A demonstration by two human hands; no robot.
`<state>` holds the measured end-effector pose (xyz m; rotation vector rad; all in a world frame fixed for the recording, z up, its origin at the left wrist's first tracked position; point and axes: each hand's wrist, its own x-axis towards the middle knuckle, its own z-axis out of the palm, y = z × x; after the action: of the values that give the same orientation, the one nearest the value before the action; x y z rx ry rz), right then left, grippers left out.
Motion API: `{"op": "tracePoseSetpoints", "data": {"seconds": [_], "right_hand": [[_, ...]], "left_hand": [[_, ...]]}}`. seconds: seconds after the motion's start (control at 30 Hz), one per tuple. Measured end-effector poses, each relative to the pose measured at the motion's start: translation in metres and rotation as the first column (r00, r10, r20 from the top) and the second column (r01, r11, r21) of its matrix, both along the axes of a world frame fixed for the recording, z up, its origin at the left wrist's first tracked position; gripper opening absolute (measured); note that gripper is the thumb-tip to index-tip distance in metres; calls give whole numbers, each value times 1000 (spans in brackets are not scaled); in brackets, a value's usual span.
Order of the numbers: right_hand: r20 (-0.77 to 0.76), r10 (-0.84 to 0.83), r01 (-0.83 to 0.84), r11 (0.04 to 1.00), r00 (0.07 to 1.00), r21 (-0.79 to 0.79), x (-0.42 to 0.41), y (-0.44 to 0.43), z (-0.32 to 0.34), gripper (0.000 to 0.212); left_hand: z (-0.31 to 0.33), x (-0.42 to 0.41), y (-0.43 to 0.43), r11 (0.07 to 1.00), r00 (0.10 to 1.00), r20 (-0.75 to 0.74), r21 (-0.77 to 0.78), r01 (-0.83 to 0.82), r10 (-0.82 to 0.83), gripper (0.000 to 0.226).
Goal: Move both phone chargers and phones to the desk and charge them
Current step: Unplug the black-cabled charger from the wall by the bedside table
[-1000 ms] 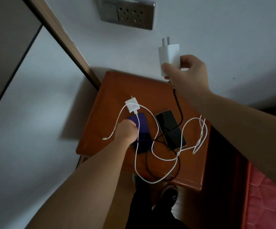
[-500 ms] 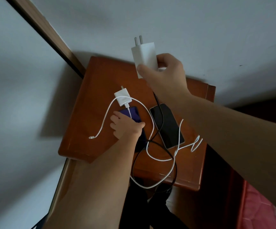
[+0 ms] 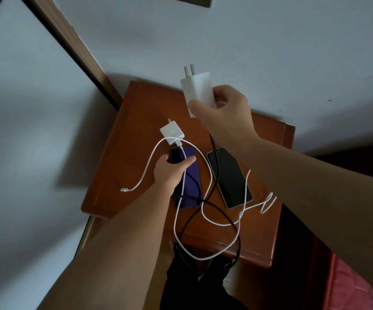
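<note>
Wooden nightstand [image 3: 131, 130]: left hand [image 3: 169, 173] grips purple phone [image 3: 192, 184] under white cable [image 3: 150, 161]; right hand [image 3: 225, 115] fingers [image 3: 195, 107] hold charger [image 3: 197, 88].

Bedroom in a home, this one: a wooden bedside table [image 3: 129, 135] sits against the white wall [image 3: 270, 52] just beneath the right hand [image 3: 223, 115] gripping the charger [image 3: 197, 88], with red quilted bedding [image 3: 364, 285] low to that grip's right.

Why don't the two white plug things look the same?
The big charger is held up off the table in the right hand; the small charger lies on the nightstand. The big charger looks larger than the small charger. A black cable hangs from the big charger, a white cable from the small charger. Both are white blocks, and neither is plugged in.
</note>
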<state>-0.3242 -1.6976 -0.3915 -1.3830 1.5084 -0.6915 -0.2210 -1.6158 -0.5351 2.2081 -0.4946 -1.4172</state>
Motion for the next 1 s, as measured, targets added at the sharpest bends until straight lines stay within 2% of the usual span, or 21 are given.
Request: {"op": "tracePoseSetpoints", "data": {"seconds": [0.07, 0.23, 0.33, 0.4, 0.57, 0.67, 0.83, 1.0], "right_hand": [[4, -2, 2, 1000, 1000, 2, 2, 0, 0, 33], [0, 9, -9, 1000, 1000, -4, 7, 1, 2, 33], [-2, 10, -10, 1000, 1000, -5, 8, 2, 7, 33], [-7, 15, -15, 1000, 1000, -10, 8, 1, 13, 34], [-19, 21, -22, 999, 1000, -39, 11, 1, 31, 38], [-12, 10, -11, 998, 1000, -60, 13, 1, 40, 44], [11, -19, 20, 990, 1000, -139, 5, 8, 61, 36], [16, -11, 15, 971, 1000, -239, -11, 8, 106, 40]], "left_hand": [[2, 4, -1, 1000, 998, -53, 3, -25, 25, 45], [3, 9, 0, 998, 995, -79, 35, -62, 64, 23], [10, 14, 1, 1000, 998, -66, 20, -4, 5, 11], [20, 19, -1, 998, 998, 1, -12, 56, -56, 6], [46, 33, -9, 984, 955, 247, -26, 178, -166, 20], [57, 35, -9, 976, 924, 330, -39, 216, -191, 24], [85, 37, -2, 969, 932, 341, -167, 185, -119, 25], [138, 46, -7, 935, 972, 228, -331, 130, -54, 25]]}}
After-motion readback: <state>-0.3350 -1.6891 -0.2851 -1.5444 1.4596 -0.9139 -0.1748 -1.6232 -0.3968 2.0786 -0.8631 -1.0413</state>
